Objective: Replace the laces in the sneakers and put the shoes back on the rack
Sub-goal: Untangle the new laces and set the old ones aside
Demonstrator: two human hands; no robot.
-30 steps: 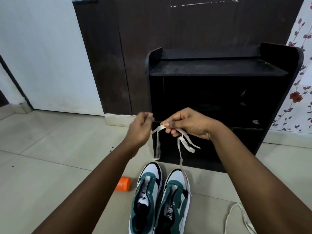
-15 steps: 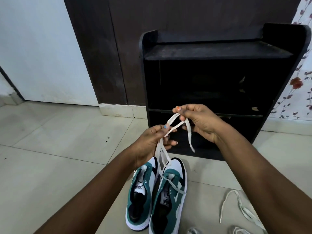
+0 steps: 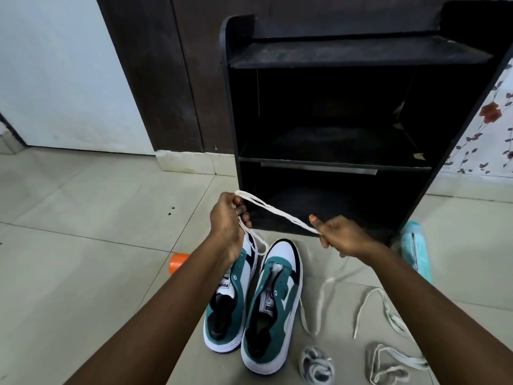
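Lace [image 3: 280,212], white and doubled, runs taut between both hands, its long axis slanting from ten o'clock down to four o'clock above the sneakers' toes. Left hand [image 3: 227,218] grips one end in curled fingers, with a slack loop hanging below it; right hand [image 3: 337,236] pinches the other end between thumb and fingers. Both sneakers lie at six o'clock from the hands, toes pointing to twelve toward the black rack [image 3: 361,112], eyelets bare. Right sneaker [image 3: 273,304] sits directly under the lace's middle; left sneaker [image 3: 230,298] lies partly beneath the left forearm. Judging by this, either hand could start threading the right sneaker, though the left is nearer. Loose laces [image 3: 388,323] lie at four o'clock.
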